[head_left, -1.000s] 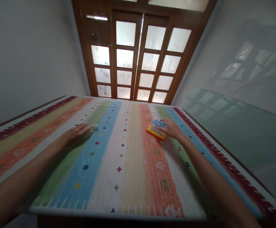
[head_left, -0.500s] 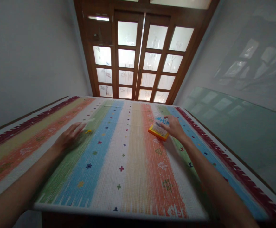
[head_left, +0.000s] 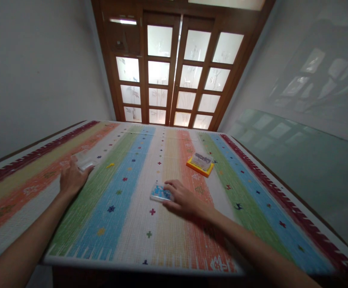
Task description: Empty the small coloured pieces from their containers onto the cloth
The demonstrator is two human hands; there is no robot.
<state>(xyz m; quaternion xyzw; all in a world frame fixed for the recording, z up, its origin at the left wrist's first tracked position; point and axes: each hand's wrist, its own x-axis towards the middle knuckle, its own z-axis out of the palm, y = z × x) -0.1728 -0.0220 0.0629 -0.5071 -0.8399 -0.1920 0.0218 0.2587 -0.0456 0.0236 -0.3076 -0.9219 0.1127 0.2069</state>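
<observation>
My left hand [head_left: 74, 176] is closed on a clear plastic case or lid [head_left: 85, 161] over the left of the striped tablecloth, thumb along its near edge. My right hand [head_left: 183, 199] pinches a small clear flat box with blue pieces or a blue pattern [head_left: 159, 192] near the middle of the cloth. Behind the right hand lies a shallow yellow-orange box [head_left: 205, 171], a clear layer with dark markings on its top. A tiny yellow object [head_left: 110, 165] rests on the green stripe, right of my left hand; its kind is too small to make out.
A striped cloth [head_left: 174, 248] covers the table, whose front edge runs along the bottom. White walls [head_left: 42, 72] rise at both sides, with a pale green glass panel [head_left: 311, 172] at right. A wooden door with glass panes [head_left: 174, 60] stands at the far end.
My right hand has moved from the yellow-orange box toward me and left, carrying the clear box with blue. My left hand has shifted left and nearer, with the clear plastic in it.
</observation>
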